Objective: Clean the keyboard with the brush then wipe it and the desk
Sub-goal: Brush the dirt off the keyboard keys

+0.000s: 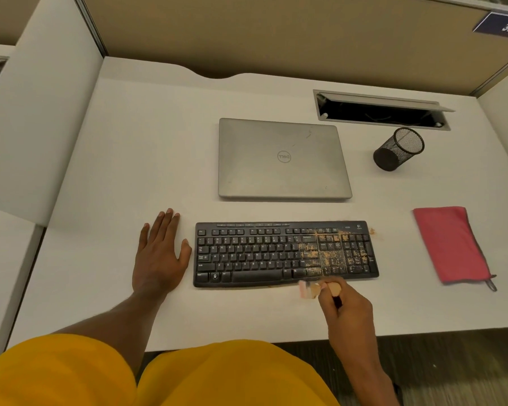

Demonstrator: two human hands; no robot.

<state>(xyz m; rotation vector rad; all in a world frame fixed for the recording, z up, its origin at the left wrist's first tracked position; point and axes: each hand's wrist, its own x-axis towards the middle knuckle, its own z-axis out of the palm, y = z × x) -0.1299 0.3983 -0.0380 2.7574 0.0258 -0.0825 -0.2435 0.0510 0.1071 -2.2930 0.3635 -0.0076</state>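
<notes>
I am sitting at a white desk (129, 142) with partition walls around it, looking down at my two bare hands. I am resting my left hand (159, 253) flat on the desk just left of a black full-size computer keyboard (276, 253). The palm is facing down, the fingers are lying straight and close together, and the thumb is spreading toward the keyboard's left edge without touching it.

My right hand (346, 306) is gripping a small brush with pale bristles and a dark handle (314, 288), my fingers curling round the handle and pinching it. The brush is showing blurred, with its bristles at the keyboard's near edge, right of the space bar. Tan crumbly dust (330, 256) is covering the keys around the enter key and number pad, with a little lying on the desk by the far right corner.

A folded red cloth (449, 244) is lying on the desk to the right, well apart from the keyboard. Beyond the keyboard a closed silver laptop (282, 159) is lying flat, and to its right a black mesh pen cup (398, 149) is sitting near an open cable slot (379, 112) in the desk
</notes>
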